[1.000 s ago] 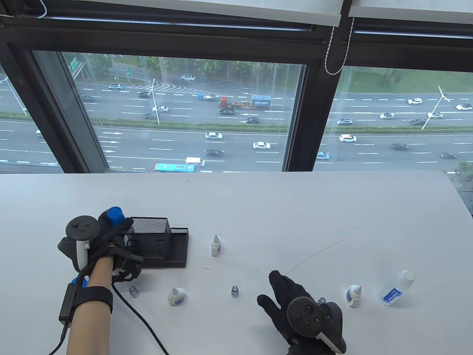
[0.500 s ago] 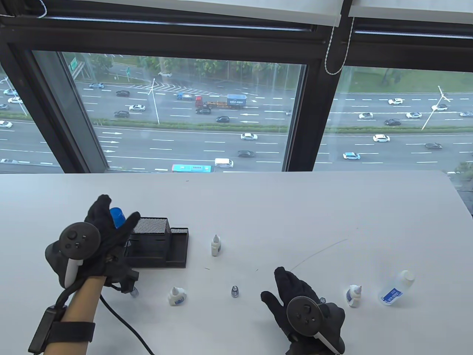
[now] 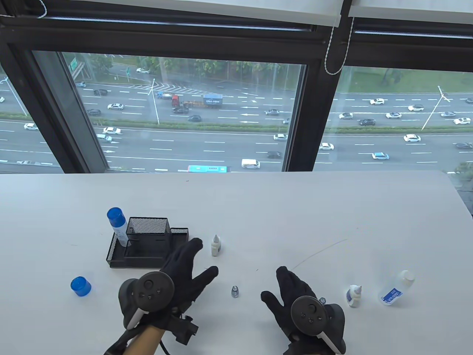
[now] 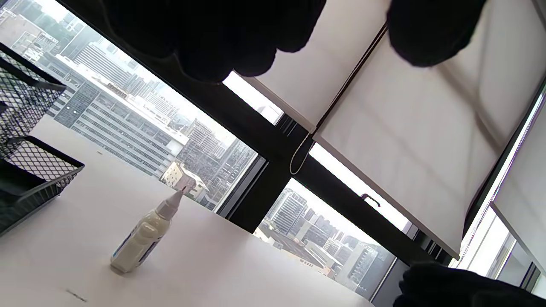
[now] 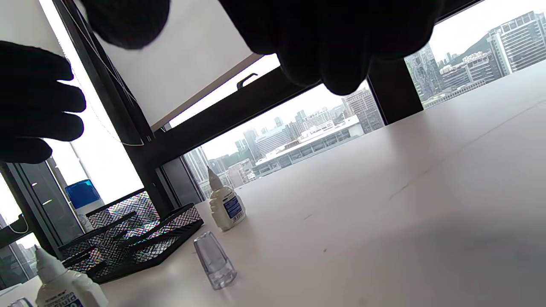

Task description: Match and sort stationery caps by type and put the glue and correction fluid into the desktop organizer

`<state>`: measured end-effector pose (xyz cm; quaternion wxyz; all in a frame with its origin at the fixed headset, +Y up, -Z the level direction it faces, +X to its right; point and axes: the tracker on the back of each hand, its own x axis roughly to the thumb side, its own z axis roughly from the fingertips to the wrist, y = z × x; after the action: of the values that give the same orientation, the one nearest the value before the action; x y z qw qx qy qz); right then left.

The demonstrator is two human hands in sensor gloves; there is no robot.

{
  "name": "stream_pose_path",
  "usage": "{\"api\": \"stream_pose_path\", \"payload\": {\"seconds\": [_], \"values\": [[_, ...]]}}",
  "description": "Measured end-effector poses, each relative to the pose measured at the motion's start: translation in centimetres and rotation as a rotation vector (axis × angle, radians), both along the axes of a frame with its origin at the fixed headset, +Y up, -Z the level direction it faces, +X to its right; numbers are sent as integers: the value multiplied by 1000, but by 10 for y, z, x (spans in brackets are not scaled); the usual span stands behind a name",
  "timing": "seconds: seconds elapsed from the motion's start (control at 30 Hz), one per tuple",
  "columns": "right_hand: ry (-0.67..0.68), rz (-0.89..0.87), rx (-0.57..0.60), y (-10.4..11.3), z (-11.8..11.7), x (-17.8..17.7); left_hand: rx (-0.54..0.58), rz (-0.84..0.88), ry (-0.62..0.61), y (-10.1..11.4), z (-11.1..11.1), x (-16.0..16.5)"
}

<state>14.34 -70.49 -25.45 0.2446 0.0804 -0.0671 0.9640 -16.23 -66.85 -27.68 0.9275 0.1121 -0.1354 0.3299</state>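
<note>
A blue-capped glue bottle (image 3: 116,222) stands in the left compartment of the black mesh organizer (image 3: 147,242). My left hand (image 3: 186,271) hovers in front of the organizer, fingers spread and holding nothing. It hides one white correction fluid bottle (image 5: 64,285) from above. Another correction fluid bottle (image 3: 216,246) stands upright just beyond its fingertips. A clear cap (image 3: 234,291) stands between my hands. My right hand (image 3: 292,292) lies flat and open; a small clear cap (image 3: 322,300) is beside it. To its right stand a third correction fluid bottle (image 3: 354,296) and a clear glue bottle (image 3: 395,288), lying down.
A loose blue cap (image 3: 80,286) sits on the white table (image 3: 258,207) at the front left. A black cable runs from my left wrist off the front edge. The window stands beyond the table's far edge.
My left hand let go of the blue-capped glue bottle, leaving it upright in the organizer, and swung right and nearer. The blue cap at the left came into sight. My right hand barely moved.
</note>
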Motion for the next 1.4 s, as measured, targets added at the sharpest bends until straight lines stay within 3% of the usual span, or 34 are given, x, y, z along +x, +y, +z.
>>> {"api": "stream_pose_path", "payload": {"seconds": [0.1, 0.27, 0.43, 0.6, 0.73, 0.87, 1.0, 1.1, 1.27, 1.4], "values": [[-23, -11, -10, -3, -2, 5, -14, -18, -3, -22, -2, 8], [-60, -48, 4, -1, -4, 13, -46, -93, -5, -34, 3, 6], [-80, -326, 12, 14, -3, 34, -53, -24, 10, -37, 13, -4], [-245, -482, 104, 40, -7, 66, -17, -3, 2, -29, 14, -5], [-431, -482, 36, 49, -16, 107, -29, -29, 7, -30, 17, -4], [-648, -400, 62, 54, -18, 147, -15, -17, 0, -26, 19, -3], [-824, -224, -54, 51, -23, 187, -9, -20, -4, -25, 20, -2], [-857, -111, -175, 38, -28, 201, -15, -13, -5, -25, 19, -2], [-845, -90, -207, 17, -32, 204, -18, 1, -8, -25, 20, -3], [-890, 0, -160, 17, -32, 204, -15, 5, -11, -26, 19, -2]]}}
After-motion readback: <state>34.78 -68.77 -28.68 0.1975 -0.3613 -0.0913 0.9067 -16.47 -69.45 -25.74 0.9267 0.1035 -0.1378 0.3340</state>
